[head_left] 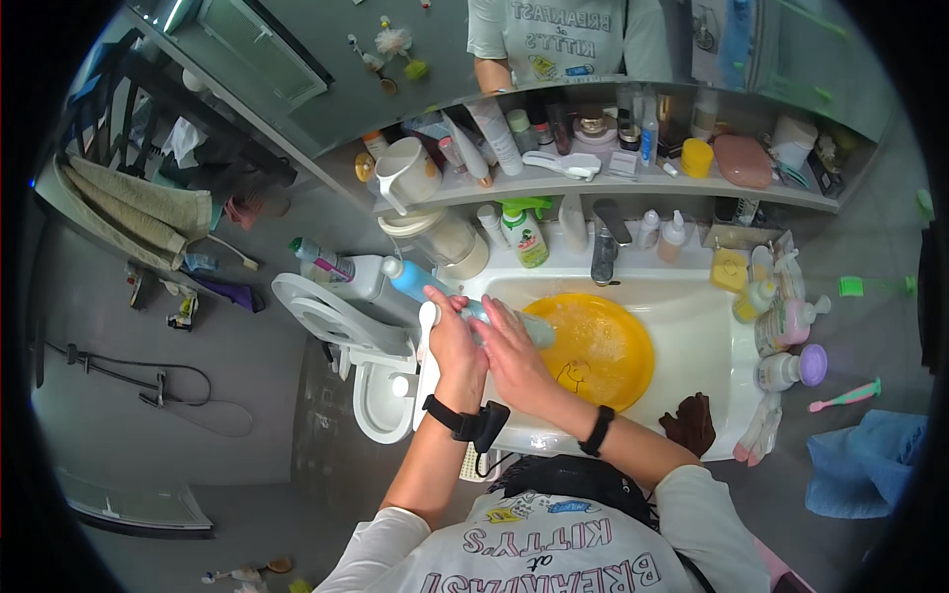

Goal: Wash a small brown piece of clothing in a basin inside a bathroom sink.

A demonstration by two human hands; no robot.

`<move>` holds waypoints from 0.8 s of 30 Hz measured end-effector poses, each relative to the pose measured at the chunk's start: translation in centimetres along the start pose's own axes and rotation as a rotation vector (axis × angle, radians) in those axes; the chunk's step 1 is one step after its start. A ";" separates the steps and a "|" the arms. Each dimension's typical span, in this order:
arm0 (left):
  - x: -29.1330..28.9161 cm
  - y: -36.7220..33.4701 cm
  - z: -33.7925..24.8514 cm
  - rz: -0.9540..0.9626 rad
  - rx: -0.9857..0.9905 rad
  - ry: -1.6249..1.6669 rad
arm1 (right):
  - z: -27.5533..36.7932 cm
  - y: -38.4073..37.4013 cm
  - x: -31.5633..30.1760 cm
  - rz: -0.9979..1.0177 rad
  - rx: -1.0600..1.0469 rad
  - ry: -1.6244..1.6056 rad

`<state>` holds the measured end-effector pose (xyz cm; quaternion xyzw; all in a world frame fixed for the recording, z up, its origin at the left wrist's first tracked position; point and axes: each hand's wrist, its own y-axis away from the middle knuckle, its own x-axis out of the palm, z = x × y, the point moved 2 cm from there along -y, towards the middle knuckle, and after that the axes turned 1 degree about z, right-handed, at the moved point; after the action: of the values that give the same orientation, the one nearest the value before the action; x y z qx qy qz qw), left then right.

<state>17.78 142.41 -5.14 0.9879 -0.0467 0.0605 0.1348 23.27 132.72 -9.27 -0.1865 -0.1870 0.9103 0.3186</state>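
Observation:
Over the sink's left side, both my hands are around a long light-blue bottle (pixel 409 280) with a white cap. It lies tilted, its cap end toward the toilet and its pale translucent end above the yellow basin. My left hand (pixel 454 339) grips the bottle's middle, with the fingers partly hidden. Pressed along it nearer the basin is my right hand (pixel 516 362), fingers fairly straight. The yellow basin (pixel 631 341) sits in the white sink (pixel 692 308) and holds water with some foam. Beside my left hand is a white rounded piece (pixel 429 314) whose kind I cannot make out.
A dark tap (pixel 604 259) stands behind the basin, near a green spray bottle (pixel 524 235). Pump bottles (pixel 786 324) line the sink's right rim; a dark brown cloth (pixel 689 425) lies at its front. The toilet (pixel 384 397) is at left. A crowded shelf (pixel 593 183) runs above.

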 end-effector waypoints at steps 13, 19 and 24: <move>1.4 1.9 1.4 0.080 -0.008 0.093 | -2.5 -2.0 0.3 -0.028 0.195 0.067; 0.1 3.3 0.4 0.139 -0.027 0.064 | -4.1 -1.2 -0.5 0.022 0.360 -0.205; -0.4 2.7 -0.9 0.168 -0.010 0.111 | -20.4 -0.7 -2.7 0.351 0.537 0.287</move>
<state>16.96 140.10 -3.59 0.9750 -0.1223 0.1258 0.1367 34.95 135.96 -25.88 -0.2514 0.1405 0.9325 0.2178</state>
